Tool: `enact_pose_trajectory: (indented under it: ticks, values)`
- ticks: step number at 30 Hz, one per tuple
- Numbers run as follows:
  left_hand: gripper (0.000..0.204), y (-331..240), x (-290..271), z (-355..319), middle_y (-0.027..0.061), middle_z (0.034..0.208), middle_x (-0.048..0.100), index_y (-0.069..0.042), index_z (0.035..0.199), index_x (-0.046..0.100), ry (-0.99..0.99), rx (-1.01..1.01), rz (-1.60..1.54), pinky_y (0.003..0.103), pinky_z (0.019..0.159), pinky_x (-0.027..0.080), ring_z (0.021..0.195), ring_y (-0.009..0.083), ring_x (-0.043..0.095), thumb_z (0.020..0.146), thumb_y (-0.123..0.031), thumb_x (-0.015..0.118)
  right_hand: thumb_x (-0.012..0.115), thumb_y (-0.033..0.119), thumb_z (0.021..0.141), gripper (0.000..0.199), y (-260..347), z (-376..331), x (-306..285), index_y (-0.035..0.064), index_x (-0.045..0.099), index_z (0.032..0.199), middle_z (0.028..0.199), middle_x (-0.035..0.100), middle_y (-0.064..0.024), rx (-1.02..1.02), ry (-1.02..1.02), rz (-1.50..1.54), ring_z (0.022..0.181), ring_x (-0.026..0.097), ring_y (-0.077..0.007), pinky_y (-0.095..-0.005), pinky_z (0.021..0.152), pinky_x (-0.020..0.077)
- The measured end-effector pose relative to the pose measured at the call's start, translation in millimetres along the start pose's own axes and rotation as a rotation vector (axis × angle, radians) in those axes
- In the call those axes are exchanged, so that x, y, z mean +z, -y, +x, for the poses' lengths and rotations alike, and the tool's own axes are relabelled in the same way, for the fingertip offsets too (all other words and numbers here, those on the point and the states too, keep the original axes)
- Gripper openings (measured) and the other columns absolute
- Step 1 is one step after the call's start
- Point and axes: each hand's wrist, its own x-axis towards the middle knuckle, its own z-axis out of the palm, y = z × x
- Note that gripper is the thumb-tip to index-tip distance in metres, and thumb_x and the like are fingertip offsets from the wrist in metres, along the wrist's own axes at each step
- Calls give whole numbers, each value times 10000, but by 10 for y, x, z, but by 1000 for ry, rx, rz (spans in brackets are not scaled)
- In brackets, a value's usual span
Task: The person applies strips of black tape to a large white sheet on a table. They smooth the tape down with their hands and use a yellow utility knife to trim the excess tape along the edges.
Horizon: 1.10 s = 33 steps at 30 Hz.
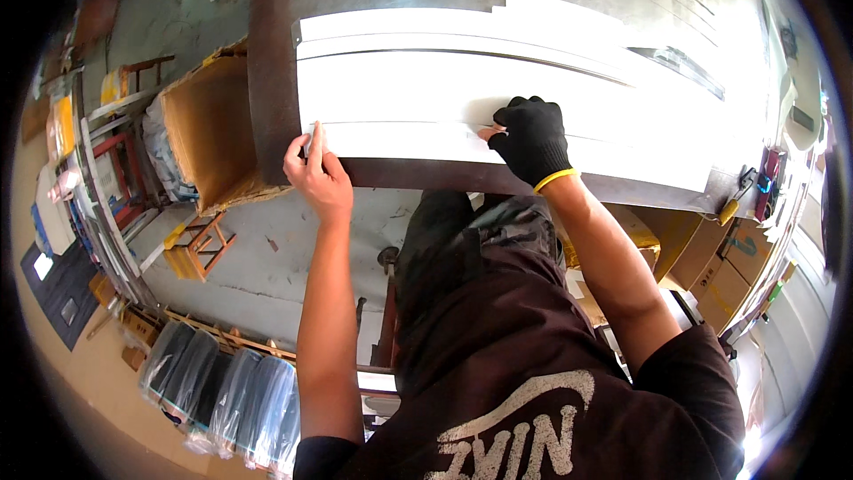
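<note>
Long white strips (418, 80) lie side by side on a dark metal workbench (271, 53). My left hand (315, 169) is bare and rests on the near left end of the closest strip, fingers pinching its corner. My right hand (533, 138), in a black glove with a yellow cuff, presses on the same strip near its middle; a small orange piece shows at its fingertips, too hidden to identify.
An open cardboard box (209, 129) stands left of the bench. Wooden stools (195, 244) and wrapped dark bundles (222, 387) sit on the concrete floor at left. More cardboard boxes (711, 258) and a tool with a yellow handle (736, 204) are at the right end.
</note>
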Motion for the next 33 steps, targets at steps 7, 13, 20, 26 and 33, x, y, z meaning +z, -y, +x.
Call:
enact_pose_trajectory:
  ticks: [7,13,20,26,33]
  values:
    - [402,-52,-16,22,131,1356,538,-137,1394,749,29,-152,-205,447,1048,469,1233,326,526,1012,-79,637,815,412,850,273,14,-7,-17,149,810,777,817,732,-64,18,17,-24,848,685,-282,-443,794,478]
    - [364,-102,-78,119,125,1368,528,-138,1338,771,83,-330,-331,430,1075,482,1272,292,526,998,-88,651,784,431,872,281,30,6,-47,164,817,791,835,740,-68,-1,44,-92,877,700,-278,-439,806,484]
    - [493,-91,-64,151,161,1441,532,-58,1487,602,41,-429,-362,466,1178,433,1343,345,551,998,-64,664,849,378,794,264,57,6,-56,135,772,723,787,724,-79,-14,-24,-96,836,709,-296,-446,759,513]
    - [530,-1142,-32,-57,224,1649,468,-25,1574,517,338,228,-145,554,1278,310,1550,441,409,1071,-190,536,825,401,813,281,48,13,-30,138,775,727,795,731,-82,9,13,-120,837,712,-293,-443,763,519]
    - [620,-1630,153,-218,172,1708,410,-45,1641,428,547,379,-37,548,1309,258,1597,383,354,1056,-212,544,825,409,815,282,39,-1,-30,137,792,747,795,743,-87,-6,-13,-124,824,715,-295,-439,760,525]
